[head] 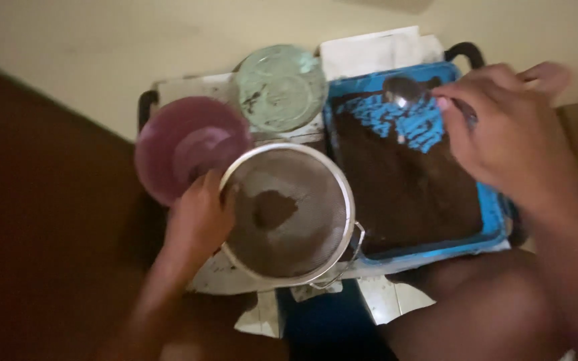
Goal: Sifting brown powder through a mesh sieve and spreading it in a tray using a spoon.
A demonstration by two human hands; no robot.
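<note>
Left hand (pixel 199 217) gripping round metal sieve (pixel 287 212) rim; right hand (pixel 503 130) pinching spoon (pixel 403 90) over blue tray (pixel 493 207) of dark powder. Far left: purple bowl (pixel 185 144), green bowl (pixel 281 87).

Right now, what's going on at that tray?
A person sits over a small stand. The left hand grips the rim of a round metal sieve with a small dark heap of powder in its mesh. The right hand holds a metal spoon over the blue tray, which is mostly covered by dark brown powder, scraped bare near the spoon. A purple bowl and a green bowl sit behind the sieve.
</note>
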